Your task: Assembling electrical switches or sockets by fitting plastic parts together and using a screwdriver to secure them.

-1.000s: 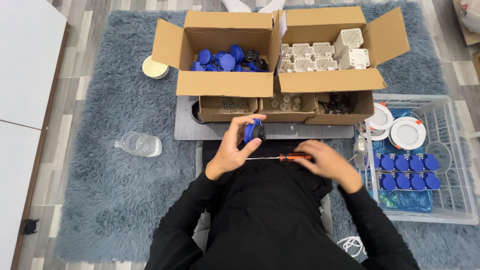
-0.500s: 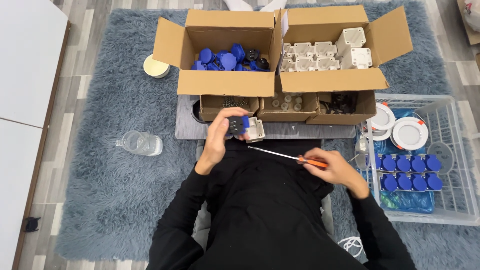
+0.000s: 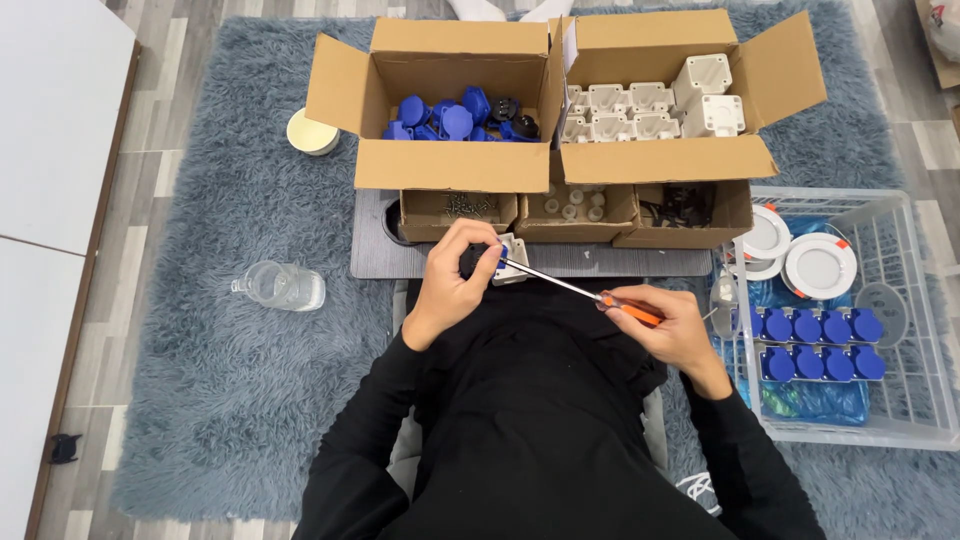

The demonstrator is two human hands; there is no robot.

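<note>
- A small white socket housing (image 3: 512,260) with a dark and blue part on it is held above the near edge of the grey board (image 3: 372,250), just in front of the person's chest, close below the row of small cardboard trays (image 3: 460,212).
- The housing is gripped by the left hand (image 3: 455,275), whose fingers are curled round it from the left — the hand is closed on the piece, not slack.
- A screwdriver (image 3: 585,292) with an orange handle is clasped in the right hand (image 3: 668,325); its fingers are wrapped round the handle.
- The tool's long axis runs from lower right to upper left — handle low by the right hand, thin metal shaft rising to the housing, where the tip meets the white face.
- The housing thus lies up and to the left of the right hand, along the line of the shaft; the left hand is the nearer, being in contact with it.
- Farther out, an open carton of blue caps (image 3: 455,115) and a carton of white housings (image 3: 640,110) are set beyond the board.
- A wire basket (image 3: 905,425) with blue-capped sockets (image 3: 810,345) is placed to the right, and a clear bottle (image 3: 282,286) lies on the grey rug (image 3: 210,380) to the left.
</note>
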